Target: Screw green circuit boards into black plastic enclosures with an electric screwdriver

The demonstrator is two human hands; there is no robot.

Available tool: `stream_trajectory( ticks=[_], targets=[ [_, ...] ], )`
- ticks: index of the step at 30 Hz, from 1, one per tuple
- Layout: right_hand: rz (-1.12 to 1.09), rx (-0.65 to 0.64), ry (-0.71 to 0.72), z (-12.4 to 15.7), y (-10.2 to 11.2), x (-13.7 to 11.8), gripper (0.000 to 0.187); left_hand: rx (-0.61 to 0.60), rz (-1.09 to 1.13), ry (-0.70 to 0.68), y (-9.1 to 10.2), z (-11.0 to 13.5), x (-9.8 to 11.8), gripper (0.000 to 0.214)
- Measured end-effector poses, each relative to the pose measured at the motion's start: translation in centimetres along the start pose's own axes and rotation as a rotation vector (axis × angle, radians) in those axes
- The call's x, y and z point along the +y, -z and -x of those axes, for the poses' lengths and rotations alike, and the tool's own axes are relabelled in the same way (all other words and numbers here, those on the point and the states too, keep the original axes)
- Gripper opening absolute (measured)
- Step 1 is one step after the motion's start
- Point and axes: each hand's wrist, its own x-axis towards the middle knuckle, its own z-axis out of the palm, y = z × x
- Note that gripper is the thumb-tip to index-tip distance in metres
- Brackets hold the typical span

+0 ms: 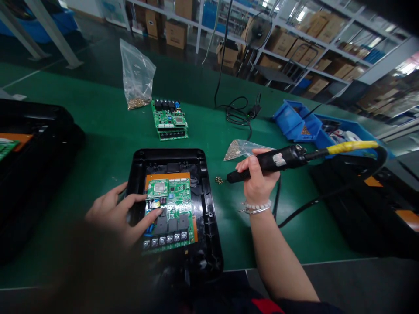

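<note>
A green circuit board [180,200] lies over an orange sheet [195,229] inside a black plastic housing [209,226] in front of me. My left hand [118,213] rests at the board's left side, fingers spread, thumb and index fingertip touching its parts. Wrapped around a black electric screwdriver [271,162] is my right hand [260,179], to the right of the housing. The tool points left, its tip at a small pile of screws [219,180] on the green table. A bracelet circles my right wrist.
Several stacked circuit boards [170,120] sit behind the housing, near a clear bag of screws [137,83]. Another bag [235,149] lies behind the screwdriver. Blue bins [296,120] stand at the right. Black housings flank both sides; the tool's cable [314,200] loops at right.
</note>
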Motion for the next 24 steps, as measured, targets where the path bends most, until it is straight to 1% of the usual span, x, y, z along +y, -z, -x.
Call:
stream_trajectory(
  ticks=[4, 7, 9, 12, 13, 15, 17, 19, 22, 24],
  targets=[
    [0.015, -0.008, -0.008, 0.0, -0.1, 0.3, 0.020, -0.003, 0.035, 0.015, 0.2, 0.0, 0.2, 0.057],
    [0.023, -0.013, 0.001, 0.0, -0.2, -0.1, 0.020, 0.001, 0.052, 0.013, 0.4, 0.2, 0.7, 0.057],
    [0.022, -0.011, 0.020, -0.1, -0.2, -0.6, 0.020, 0.065, 0.041, 0.007, 0.7, 0.3, 1.2, 0.056],
    [0.012, -0.010, 0.067, -0.4, -0.3, -1.6, 0.019, 0.194, 0.004, -0.024, 1.6, 0.3, 2.3, 0.052],
    [0.008, -0.011, 0.087, -0.5, -0.3, -2.0, 0.018, 0.217, 0.010, -0.038, 1.9, 0.2, 2.7, 0.050],
    [0.006, -0.016, 0.128, -0.8, -0.5, -2.7, 0.017, 0.221, 0.061, -0.064, 2.6, -0.1, 3.4, 0.044],
    [-0.006, -0.020, 0.152, -1.0, -0.9, -3.4, 0.016, 0.188, 0.160, -0.080, 3.2, -0.8, 4.3, 0.039],
    [-0.038, -0.022, 0.152, -1.2, -1.3, -4.2, 0.015, 0.107, 0.286, -0.093, 3.7, -1.7, 5.4, 0.038],
    [-0.090, -0.021, 0.138, -1.3, -1.9, -5.4, 0.015, -0.102, 0.495, -0.094, 3.9, -3.4, 7.4, 0.039],
    [-0.117, -0.019, 0.136, -1.3, -2.1, -6.3, 0.016, -0.243, 0.613, -0.108, 3.6, -4.7, 8.8, 0.039]
  ],
)
